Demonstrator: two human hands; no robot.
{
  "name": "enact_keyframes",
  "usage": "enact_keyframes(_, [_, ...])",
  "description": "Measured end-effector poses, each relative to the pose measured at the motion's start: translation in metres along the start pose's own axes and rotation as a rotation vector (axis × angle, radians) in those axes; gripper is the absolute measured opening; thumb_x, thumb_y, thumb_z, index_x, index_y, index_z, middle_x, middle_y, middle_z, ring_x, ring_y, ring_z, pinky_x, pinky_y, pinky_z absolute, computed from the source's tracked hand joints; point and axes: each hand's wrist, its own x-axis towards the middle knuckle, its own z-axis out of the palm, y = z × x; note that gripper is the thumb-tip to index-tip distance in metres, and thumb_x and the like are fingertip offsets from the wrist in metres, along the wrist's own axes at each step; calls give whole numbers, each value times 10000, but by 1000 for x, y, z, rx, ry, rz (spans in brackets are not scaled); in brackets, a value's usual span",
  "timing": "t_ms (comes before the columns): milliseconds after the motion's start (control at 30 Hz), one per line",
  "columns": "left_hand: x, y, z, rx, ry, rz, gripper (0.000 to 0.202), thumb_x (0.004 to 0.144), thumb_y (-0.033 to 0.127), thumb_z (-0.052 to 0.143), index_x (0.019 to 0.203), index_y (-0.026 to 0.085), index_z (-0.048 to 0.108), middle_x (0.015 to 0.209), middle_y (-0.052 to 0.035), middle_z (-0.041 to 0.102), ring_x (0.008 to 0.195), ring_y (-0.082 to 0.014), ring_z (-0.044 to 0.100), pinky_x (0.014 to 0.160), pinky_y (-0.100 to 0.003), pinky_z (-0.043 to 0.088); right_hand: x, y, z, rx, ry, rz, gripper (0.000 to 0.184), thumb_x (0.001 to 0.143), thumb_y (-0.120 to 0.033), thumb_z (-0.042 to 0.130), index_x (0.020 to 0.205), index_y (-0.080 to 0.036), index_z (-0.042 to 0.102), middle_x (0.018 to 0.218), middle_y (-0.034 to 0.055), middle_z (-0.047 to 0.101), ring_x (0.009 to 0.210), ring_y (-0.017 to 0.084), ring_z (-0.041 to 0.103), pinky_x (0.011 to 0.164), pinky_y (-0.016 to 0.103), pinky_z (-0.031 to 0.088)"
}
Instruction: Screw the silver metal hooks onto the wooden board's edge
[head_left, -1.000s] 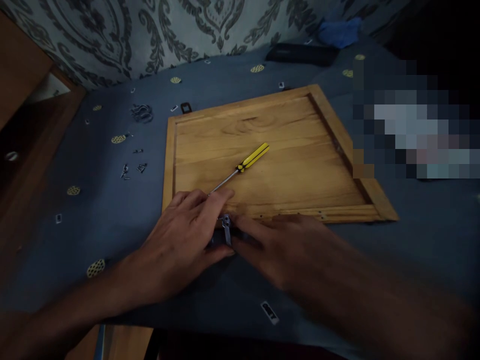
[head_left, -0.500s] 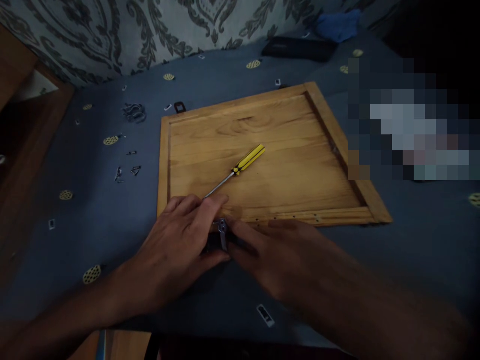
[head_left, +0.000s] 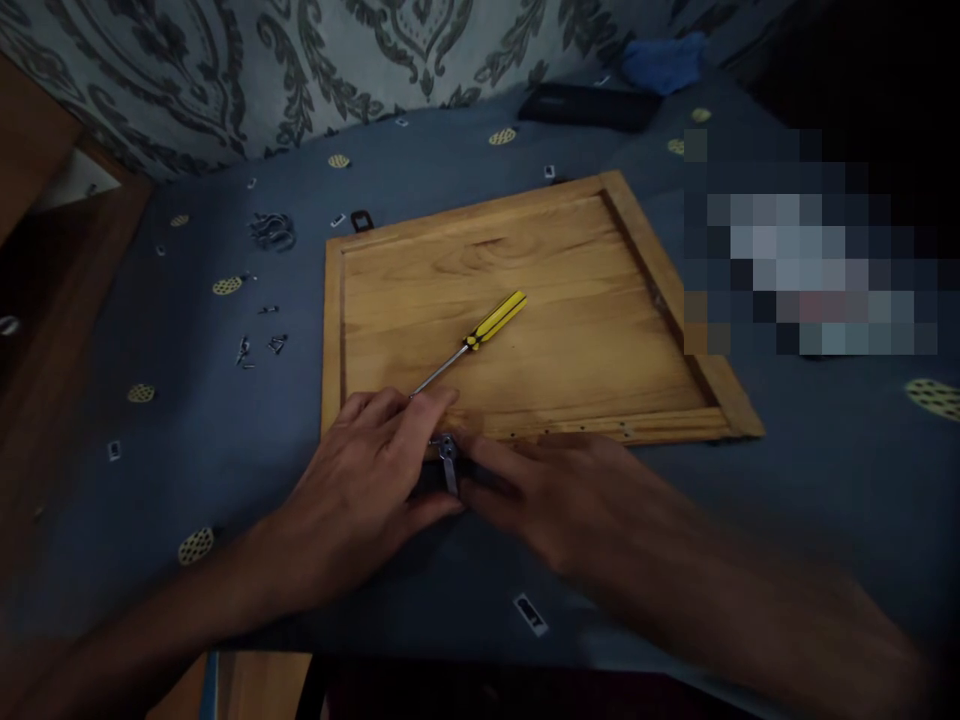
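A framed wooden panel (head_left: pixel 570 270) lies flat on blue patterned cloth. At its near edge is a small silvery metal fitting (head_left: pixel 448 462) with holes in its top plate and a narrow arm pointing down. My left hand (head_left: pixel 367 460) curls over the near edge, its thumb at the fitting's lower end. From the right, my right hand (head_left: pixel 555 490) meets the fitting with closed fingers; its fingertips are partly in shadow. A screwdriver (head_left: pixel 496 322) with a yellow and black handle rests on the panel, its tip hidden behind my left hand.
Several small screws (head_left: pixel 276 344) and a heap of curved metal pieces (head_left: pixel 271 231) lie left of the panel. A dark ring-shaped piece (head_left: pixel 361 220) touches the far edge. Behind are a black case (head_left: pixel 589 106) and a blue cloth (head_left: pixel 664 62). A blurred-out area covers the right.
The view has shifted slightly. Both hands stay at the fitting on the near edge, and the screwdriver keeps its place on the panel.
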Motion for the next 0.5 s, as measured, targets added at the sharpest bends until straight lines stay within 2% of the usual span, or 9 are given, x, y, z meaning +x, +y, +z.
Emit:
enact_keyframes(133, [-1,-1,0,15,-9,-3,708,828,246,810,1414,222,415,1200,-82,699,1114,-295,648,957,-461,525,-4,2,7,74,37,28,403,838,-3,555,1159,-203,691,1233,88,720,729,196,691,576,340,536])
enact_keyframes(267, [-1,-3,0,-1,-27,-26,687,828,255,799,1406,230,428,1209,-86,689,1117,-303,647,955,-476,532,-4,2,8,76,33,31,389,819,-7,595,1141,-197,703,1206,85,730,742,211,703,553,334,533])
enact_keyframes(500, [-1,-3,-1,5,-39,-35,698,813,232,797,1416,217,444,1181,-91,687,1103,-306,640,934,-466,528,-4,1,10,69,21,12,391,839,-16,605,1186,-185,670,1289,106,698,766,224,693,564,357,538])
